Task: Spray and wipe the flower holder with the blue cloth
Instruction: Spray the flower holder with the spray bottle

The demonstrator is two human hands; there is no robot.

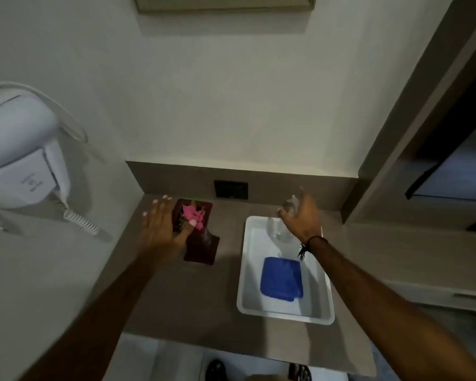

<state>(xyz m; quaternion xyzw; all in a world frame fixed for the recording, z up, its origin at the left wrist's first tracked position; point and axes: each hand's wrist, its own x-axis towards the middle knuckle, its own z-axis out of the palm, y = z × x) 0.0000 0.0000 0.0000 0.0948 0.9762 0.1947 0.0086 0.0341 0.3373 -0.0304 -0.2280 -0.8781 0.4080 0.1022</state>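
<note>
Head view: flower holder [201, 232], centre-left on desk [212, 292], long axis running away from viewer. Left hand [160, 229] splayed, touching its left edge. Right hand [300, 215] grasps clear spray bottle [279, 229]; blue cloth [282, 279] in tray [248, 270], nearer right.

left hand [160, 225] spread flat, right hand [300, 215] curled

The scene is dimly and evenly lit, and a grey-green cast is laid over the wall [231, 105]. Soft shadows are thrown on the counter [226, 284] under both forearms and beside the white tray [242, 270]. Motion blur is seen on the right hand [302, 215]. Straight edges are bent by wide-angle distortion towards the borders. Fine detail is smeared throughout.
</note>
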